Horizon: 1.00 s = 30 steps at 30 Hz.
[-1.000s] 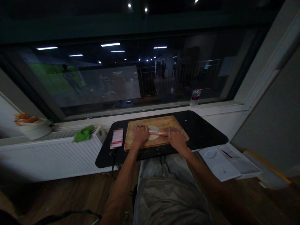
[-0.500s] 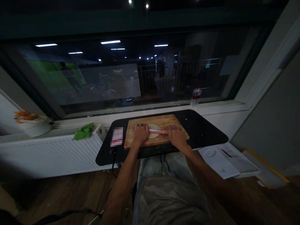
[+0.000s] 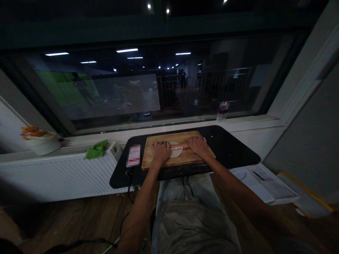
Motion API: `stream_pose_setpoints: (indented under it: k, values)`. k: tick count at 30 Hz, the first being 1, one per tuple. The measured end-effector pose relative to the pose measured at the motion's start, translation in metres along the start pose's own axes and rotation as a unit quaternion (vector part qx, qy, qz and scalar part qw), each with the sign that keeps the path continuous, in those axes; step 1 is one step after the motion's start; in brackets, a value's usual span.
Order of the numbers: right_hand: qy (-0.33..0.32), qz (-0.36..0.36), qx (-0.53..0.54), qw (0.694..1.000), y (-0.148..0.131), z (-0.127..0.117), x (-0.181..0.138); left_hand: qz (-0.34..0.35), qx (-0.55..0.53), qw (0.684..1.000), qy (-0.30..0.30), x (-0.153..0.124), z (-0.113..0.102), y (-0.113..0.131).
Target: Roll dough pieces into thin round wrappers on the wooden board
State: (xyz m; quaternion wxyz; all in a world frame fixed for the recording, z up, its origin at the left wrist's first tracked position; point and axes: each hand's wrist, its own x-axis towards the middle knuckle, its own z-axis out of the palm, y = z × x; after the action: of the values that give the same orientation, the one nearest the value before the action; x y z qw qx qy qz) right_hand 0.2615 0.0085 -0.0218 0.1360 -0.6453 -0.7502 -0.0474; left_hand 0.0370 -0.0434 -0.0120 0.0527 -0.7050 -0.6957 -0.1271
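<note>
A wooden rolling pin with a red-and-white label lies across a thin round of dough. Both rest on a wooden cutting board. My left hand is curled over the pin's left end, covering it and the dough's left edge. At the other end, my right hand presses on the pin, its fingers toward the window. The hands hide both tips of the pin.
A black tabletop carries the board and a blurred-out white and red item. A water bottle stands on the windowsill. A green cloth lies on the radiator. An open white box is at lower right.
My right hand has moved slightly away from me with its end of the pin. The pin has turned, and its label now faces up more clearly. The view has shifted a little.
</note>
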Motion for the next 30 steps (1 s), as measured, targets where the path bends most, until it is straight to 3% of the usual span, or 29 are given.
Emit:
stream_pose_setpoints:
  k: [6, 12, 18, 26, 30]
  values:
    - [0.04, 0.005, 0.002, 0.999, -0.003, -0.001, -0.044, 0.008, 0.011, 1.0, -0.012, 0.003, -0.001, 0.0]
    - [0.075, -0.002, 0.014, 0.997, -0.013, -0.006, -0.076, 0.085, 0.051, 0.995, -0.023, 0.006, -0.003, -0.007]
    - [0.04, -0.005, -0.011, 0.999, -0.01, -0.007, -0.049, 0.104, 0.06, 0.992, -0.029, 0.006, -0.004, -0.009]
    - [-0.004, -0.112, -0.06, 0.992, -0.024, -0.009, -0.001, 0.085, 0.055, 0.994, -0.042, 0.006, -0.001, -0.009]
    - [-0.003, -0.065, -0.028, 0.998, -0.04, -0.012, -0.007, 0.073, 0.045, 0.996, -0.035, 0.006, -0.001, -0.007]
